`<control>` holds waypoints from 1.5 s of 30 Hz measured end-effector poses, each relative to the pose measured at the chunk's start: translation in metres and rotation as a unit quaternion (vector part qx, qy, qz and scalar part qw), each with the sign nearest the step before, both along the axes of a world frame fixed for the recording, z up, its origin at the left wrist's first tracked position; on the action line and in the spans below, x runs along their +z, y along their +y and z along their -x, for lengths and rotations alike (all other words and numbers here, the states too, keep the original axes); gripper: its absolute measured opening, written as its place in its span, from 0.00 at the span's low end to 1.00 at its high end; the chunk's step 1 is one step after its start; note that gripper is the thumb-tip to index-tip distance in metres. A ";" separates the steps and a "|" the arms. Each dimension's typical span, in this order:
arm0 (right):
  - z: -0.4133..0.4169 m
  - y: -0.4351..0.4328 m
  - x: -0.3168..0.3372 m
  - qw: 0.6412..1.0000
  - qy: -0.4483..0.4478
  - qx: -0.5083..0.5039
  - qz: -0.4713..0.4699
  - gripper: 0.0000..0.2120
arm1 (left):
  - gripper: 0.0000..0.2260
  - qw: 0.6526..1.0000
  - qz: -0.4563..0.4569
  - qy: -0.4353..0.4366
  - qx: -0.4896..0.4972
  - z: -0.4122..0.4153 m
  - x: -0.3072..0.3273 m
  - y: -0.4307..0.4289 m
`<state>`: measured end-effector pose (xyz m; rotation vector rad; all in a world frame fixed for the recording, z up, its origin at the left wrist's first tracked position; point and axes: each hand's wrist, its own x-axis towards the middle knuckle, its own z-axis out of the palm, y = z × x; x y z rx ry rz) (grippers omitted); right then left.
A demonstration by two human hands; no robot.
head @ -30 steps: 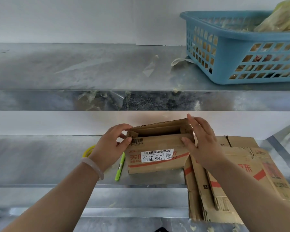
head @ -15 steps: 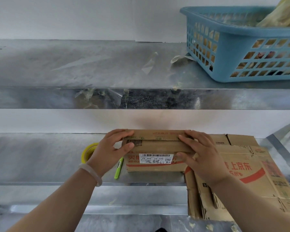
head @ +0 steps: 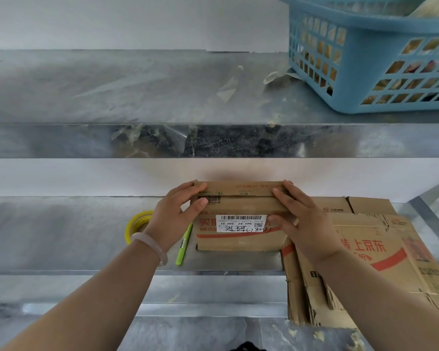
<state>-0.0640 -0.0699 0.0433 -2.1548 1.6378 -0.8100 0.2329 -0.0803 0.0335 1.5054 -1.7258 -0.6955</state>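
Risk, flaps [head: 241,190]: apt to spring open if pressure eases; pressed shut only, no tape seen across the seam.
Risk, box [head: 238,239]: may skid back toward the wall under an uneven push on slick metal.
Risk, pen [head: 184,245]: just beside the box's left side, below the left palm; easily flicked off the front edge of the shelf [head: 61,236] by a turn of the wrist.
Risk, tape [head: 134,224]: partly hidden behind the left wrist; fetching it means freeing one hand, leaving the flaps half held.
Risk, cartons [head: 365,249]: flattened, overhanging the shelf's front edge at the right, under the right forearm; liable to slide off if dragged by that arm.
Left fingers [head: 188,190]: curled over the box's top left corner, thumb flat on the front face; pinching the box.
Right fingers [head: 287,192]: nearly straight across the top right corner, thumb on the front face beside the label; clamping the box likewise.
Left hand [head: 173,219]: back up, set against the box's left end.
Right hand [head: 304,224]: back up, covering the box's right end.
Bracelet [head: 150,245]: pale, round the left wrist.
Forearms: bare, rising from the lower corners, converging on the box.
Box place: on the shelf, right of middle, a little back from the front edge; beside or touching the cartons, cannot tell which.
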 end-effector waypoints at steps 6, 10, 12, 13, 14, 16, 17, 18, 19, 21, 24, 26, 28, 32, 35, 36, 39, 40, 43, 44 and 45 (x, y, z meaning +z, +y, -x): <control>-0.005 -0.004 -0.009 1.000 -0.020 0.003 0.017 0.27 | 0.18 1.000 0.003 -0.010 0.013 0.000 0.004 0.004; -0.009 -0.006 -0.011 0.999 -0.030 0.007 0.016 0.28 | 0.20 1.000 -0.001 -0.007 0.013 -0.006 0.003 0.003; -0.014 -0.006 -0.014 0.999 -0.024 0.019 0.016 0.28 | 0.18 1.000 0.001 -0.010 0.016 -0.010 0.001 0.007; -0.016 -0.006 -0.016 0.999 -0.018 0.024 0.017 0.28 | 0.18 1.000 0.002 -0.012 0.018 -0.013 -0.001 0.009; -0.017 -0.005 -0.017 0.999 -0.013 0.028 0.020 0.28 | 0.18 1.000 0.001 -0.012 0.019 -0.015 -0.002 0.010; -0.018 -0.005 -0.019 0.999 -0.011 0.030 0.023 0.27 | 0.20 1.000 -0.008 -0.012 0.015 -0.017 -0.003 0.010; -0.017 -0.005 -0.020 0.999 -0.009 0.029 0.023 0.27 | 0.21 1.000 -0.010 -0.013 0.013 -0.017 -0.003 0.011; -0.016 -0.005 -0.020 0.999 -0.006 0.029 0.024 0.27 | 0.21 1.000 -0.010 -0.011 0.010 -0.015 -0.003 0.012; -0.014 -0.005 -0.021 0.999 -0.002 0.029 0.027 0.27 | 0.21 1.000 -0.009 -0.006 0.010 -0.014 -0.002 0.013; -0.012 -0.002 -0.022 0.999 0.004 0.030 0.031 0.28 | 0.18 1.000 0.000 0.001 0.016 -0.010 -0.001 0.018; -0.012 0.003 -0.021 0.999 0.010 0.031 0.035 0.30 | 0.17 0.999 0.010 -0.009 0.029 -0.009 -0.003 0.023; -0.015 0.005 -0.021 0.999 0.013 0.029 0.036 0.28 | 0.17 0.999 0.017 -0.028 0.038 -0.014 -0.006 0.026; -0.021 0.006 -0.024 0.998 0.031 0.033 0.039 0.26 | 0.18 0.998 0.017 -0.041 0.046 -0.022 -0.010 0.030; -0.032 0.010 -0.036 0.998 0.022 0.051 -0.012 0.27 | 0.20 0.999 0.002 -0.021 0.043 -0.034 -0.024 0.037; -0.026 0.009 -0.039 0.998 0.043 0.034 -0.008 0.29 | 0.17 0.999 -0.008 -0.016 0.036 -0.028 -0.027 0.034; -0.023 0.009 -0.038 0.997 0.067 0.028 0.012 0.29 | 0.17 0.999 -0.011 -0.025 0.033 -0.026 -0.025 0.032; -0.024 0.006 -0.032 0.979 0.174 0.035 0.099 0.29 | 0.18 0.996 0.000 -0.084 0.032 -0.026 -0.021 0.026; -0.027 0.004 -0.030 0.972 0.203 0.044 0.111 0.29 | 0.19 0.995 0.007 -0.094 0.030 -0.027 -0.020 0.025; -0.033 0.003 -0.029 0.977 0.195 0.060 0.062 0.29 | 0.26 0.993 0.028 -0.117 0.003 -0.031 -0.020 0.022; -0.034 0.003 -0.030 0.975 0.202 0.064 0.061 0.28 | 0.29 0.990 0.038 -0.136 -0.004 -0.032 -0.020 0.022; -0.035 0.004 -0.032 0.971 0.218 0.067 0.073 0.27 | 0.31 0.987 0.047 -0.154 -0.007 -0.033 -0.020 0.022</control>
